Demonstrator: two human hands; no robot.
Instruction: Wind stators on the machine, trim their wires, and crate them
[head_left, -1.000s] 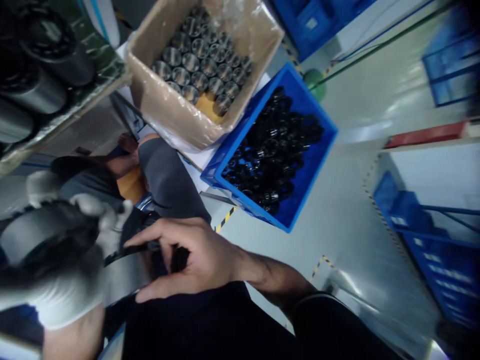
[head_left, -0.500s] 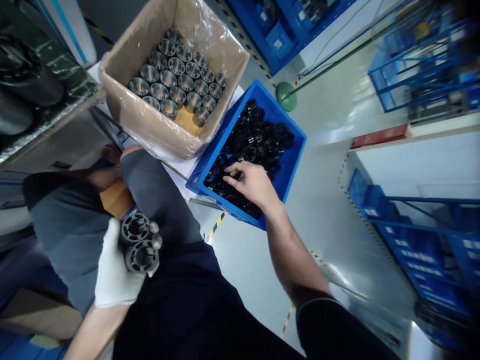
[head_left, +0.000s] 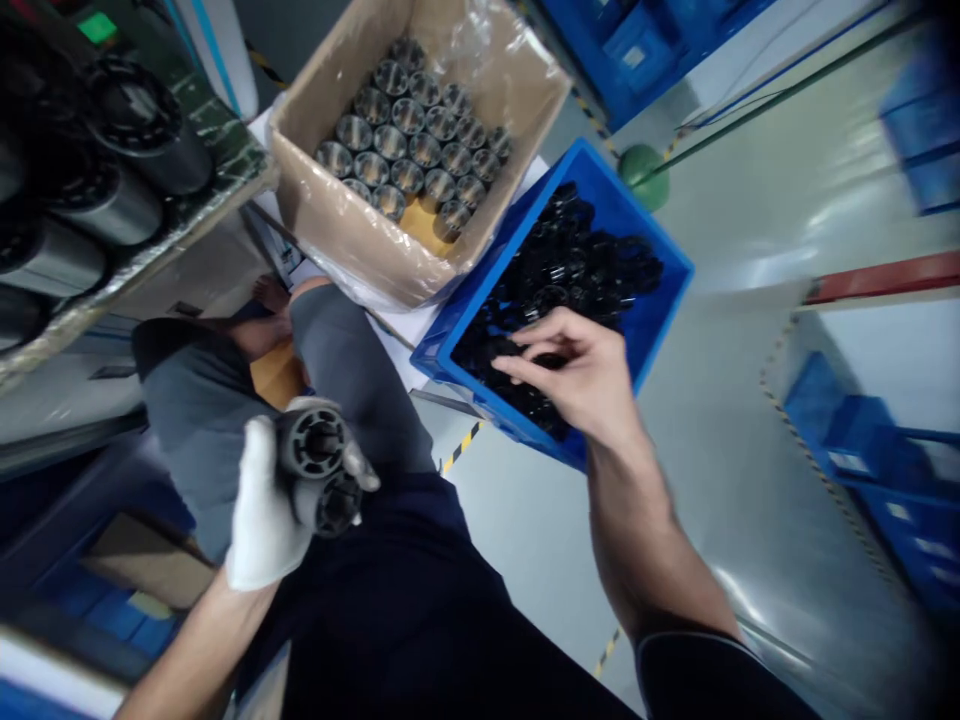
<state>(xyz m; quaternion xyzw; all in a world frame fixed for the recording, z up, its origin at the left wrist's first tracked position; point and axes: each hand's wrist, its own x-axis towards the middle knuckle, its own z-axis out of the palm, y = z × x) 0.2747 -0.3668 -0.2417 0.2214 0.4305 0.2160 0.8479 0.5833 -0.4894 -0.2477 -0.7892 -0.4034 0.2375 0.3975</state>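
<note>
My left hand (head_left: 262,520), in a white glove, is wrapped round two grey metal cylinders with slotted ends. The upper cylinder (head_left: 316,442) faces the camera; the lower cylinder (head_left: 337,503) is partly covered by it and by my fingers. My bare right hand (head_left: 589,370) is over the blue bin (head_left: 667,300), its thumb and fingers drawn together in a pinch. Something dark shows between those fingers, but I cannot tell whether they hold it or it lies behind them. Small black parts (head_left: 570,250) are heaped in the bin under this hand.
A plastic-lined cardboard box (head_left: 352,235) beside the bin holds rows of metal cylinders (head_left: 409,145). At the left, a wrapped ledge (head_left: 247,165) carries several larger cylinders (head_left: 150,110). A green round base (head_left: 645,178) with a pole stands beyond the bin.
The view has shifted, moving the box and bin rightward in the picture. The two cylinders in my left hand have tilted, the upper one now overlapping the lower. My right hand's fingers have drawn closer together.
</note>
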